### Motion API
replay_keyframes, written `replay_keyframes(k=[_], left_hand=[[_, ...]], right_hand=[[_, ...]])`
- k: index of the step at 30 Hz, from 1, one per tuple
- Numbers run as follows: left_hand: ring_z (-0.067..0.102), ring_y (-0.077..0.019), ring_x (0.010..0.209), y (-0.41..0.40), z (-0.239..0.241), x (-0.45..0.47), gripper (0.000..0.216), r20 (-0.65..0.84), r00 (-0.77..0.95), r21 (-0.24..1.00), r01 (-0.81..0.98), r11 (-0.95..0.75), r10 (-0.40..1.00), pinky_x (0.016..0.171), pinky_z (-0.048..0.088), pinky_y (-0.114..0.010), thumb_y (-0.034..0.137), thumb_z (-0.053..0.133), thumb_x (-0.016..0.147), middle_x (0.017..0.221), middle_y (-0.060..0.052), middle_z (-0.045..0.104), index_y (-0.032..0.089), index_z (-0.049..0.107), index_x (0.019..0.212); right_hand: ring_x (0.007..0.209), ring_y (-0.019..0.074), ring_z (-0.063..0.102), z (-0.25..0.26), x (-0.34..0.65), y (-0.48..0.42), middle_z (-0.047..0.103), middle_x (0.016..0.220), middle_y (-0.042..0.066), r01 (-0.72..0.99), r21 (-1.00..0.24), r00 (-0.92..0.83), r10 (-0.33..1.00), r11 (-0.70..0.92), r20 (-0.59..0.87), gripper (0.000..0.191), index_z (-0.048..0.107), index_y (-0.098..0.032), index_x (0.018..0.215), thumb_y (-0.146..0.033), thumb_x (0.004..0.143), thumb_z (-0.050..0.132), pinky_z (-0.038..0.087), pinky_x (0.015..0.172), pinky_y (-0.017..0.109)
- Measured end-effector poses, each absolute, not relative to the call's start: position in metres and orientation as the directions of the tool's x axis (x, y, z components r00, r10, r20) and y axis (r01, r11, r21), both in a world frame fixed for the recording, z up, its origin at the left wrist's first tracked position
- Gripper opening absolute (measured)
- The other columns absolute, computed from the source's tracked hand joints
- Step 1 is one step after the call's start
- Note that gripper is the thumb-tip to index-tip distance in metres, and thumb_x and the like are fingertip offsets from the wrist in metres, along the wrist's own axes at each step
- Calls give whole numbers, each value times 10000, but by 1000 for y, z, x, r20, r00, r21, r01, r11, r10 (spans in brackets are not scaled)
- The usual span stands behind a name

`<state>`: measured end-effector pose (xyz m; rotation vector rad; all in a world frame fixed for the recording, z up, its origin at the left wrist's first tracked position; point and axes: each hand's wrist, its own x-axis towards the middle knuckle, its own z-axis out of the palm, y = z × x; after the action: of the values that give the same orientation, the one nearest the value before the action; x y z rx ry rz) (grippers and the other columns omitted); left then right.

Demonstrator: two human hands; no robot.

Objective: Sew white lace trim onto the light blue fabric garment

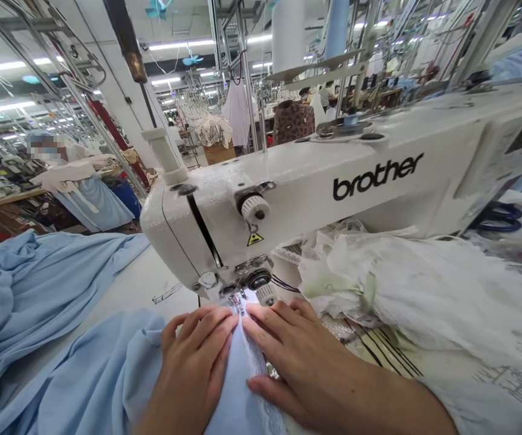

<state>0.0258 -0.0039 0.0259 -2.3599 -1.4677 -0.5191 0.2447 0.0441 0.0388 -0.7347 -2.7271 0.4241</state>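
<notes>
Light blue fabric (234, 386) with a white lace strip (261, 386) along its right edge runs up under the presser foot (238, 302) of a white sewing machine (297, 187). My left hand (197, 356) lies on the blue fabric just left of the foot, fingers stretched forward and flat. On the other side, my right hand (297, 356) rests over the lace edge, fingertips close to the foot and thumb spread apart. Both hands press down on the cloth rather than grip it. The needle tip is too small to make out under the machine's light.
Blue fabric (38, 314) is heaped on the left of the table. White lacy fabric (415, 284) piles up under the machine arm, with blue-handled scissors (499, 217) behind it. Thread cones (288, 36) stand above. Another person (48, 148) sits at the far left.
</notes>
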Motion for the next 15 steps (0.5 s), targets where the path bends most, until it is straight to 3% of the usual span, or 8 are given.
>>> replay_keyframes(k=[6,10,13,15], left_hand=[[561,-172,1124,-6,28,31,360,439,368,-14,915,-403,820,955,295,-354,122,456,942,1203,8,667,243,554,1266],[585,-174,1117,-3,28,33,351,431,335,-2,929,-370,838,951,333,-366,133,429,957,1215,13,669,263,570,1251],[596,-176,1119,-5,32,32,313,416,333,4,930,-368,846,939,384,-364,181,419,980,1224,-1,666,258,582,1236],[590,-196,1143,-18,36,29,292,414,328,9,932,-364,849,947,405,-376,244,421,990,1254,-15,649,261,586,1231]], right_hand=[[1216,306,472,35,243,45,508,1398,145,446,-318,-821,524,837,226,543,453,-120,1393,-447,967,537,374,1018,520],[1172,287,514,35,243,38,589,1288,123,430,-260,-821,494,865,286,447,552,-136,1274,-438,947,587,421,961,467],[1078,232,578,28,258,17,659,1200,77,366,-188,-800,411,911,437,350,626,-150,1131,-451,980,531,461,878,375],[1046,177,603,25,275,-2,695,1164,34,315,-123,-770,329,941,546,311,651,-178,1064,-338,1054,384,468,815,315]])
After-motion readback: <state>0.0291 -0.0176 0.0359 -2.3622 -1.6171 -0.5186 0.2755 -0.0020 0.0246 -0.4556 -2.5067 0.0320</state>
